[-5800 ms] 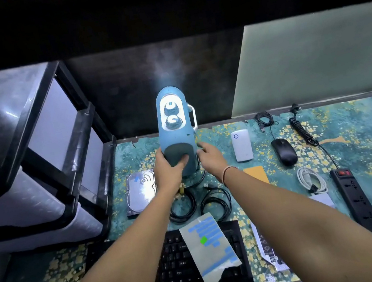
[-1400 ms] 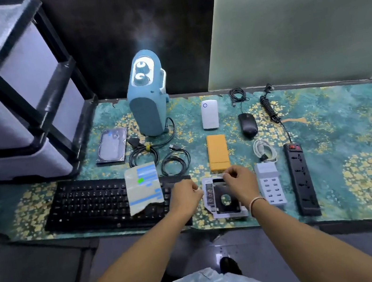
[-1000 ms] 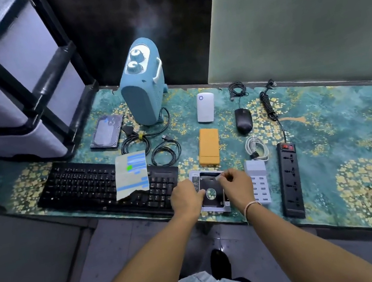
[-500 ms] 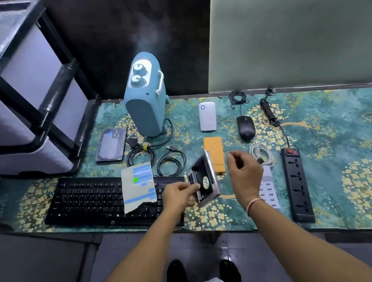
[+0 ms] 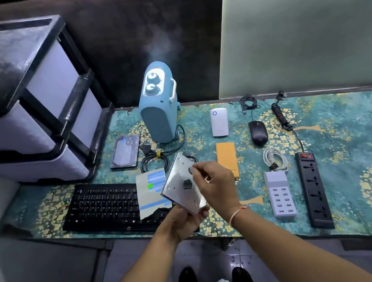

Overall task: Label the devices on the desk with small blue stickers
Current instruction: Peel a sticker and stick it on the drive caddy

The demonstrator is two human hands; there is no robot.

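Drive caddy (image 5: 181, 184), a flat silver metal plate with small holes, is off the desk and tilted, its lower corner clamped in your left hand (image 5: 184, 221) above the right end of the keyboard (image 5: 107, 205). Your right hand (image 5: 216, 186) meets the caddy's upper right edge, with thumb and forefinger pinched together against the plate; whether a sticker sits under those fingertips cannot be told. Just left of the caddy, the sticker sheet (image 5: 152, 192) lies across the keyboard, showing blue strips and one green dot. The desk (image 5: 353, 136) carries a teal cover with a gold floral pattern. Along its far edge stands a blue heater (image 5: 159, 118) with two dials on top; a hard drive (image 5: 125, 152) lies to its left and a coiled black cable (image 5: 154, 162) in front of it. To the right of the heater you find a white plug-in unit (image 5: 219, 122), a black mouse (image 5: 258, 132) and an orange case (image 5: 227, 159). Further right lie a white coiled cable (image 5: 274, 158), a white multi-port USB charger (image 5: 281, 195) and a black power strip (image 5: 314, 189) with a red switch. A drawer unit (image 5: 24, 104) with a black frame stands at the left end of the desk. A dark wall and a pale panel (image 5: 308, 24) rise behind the desk.
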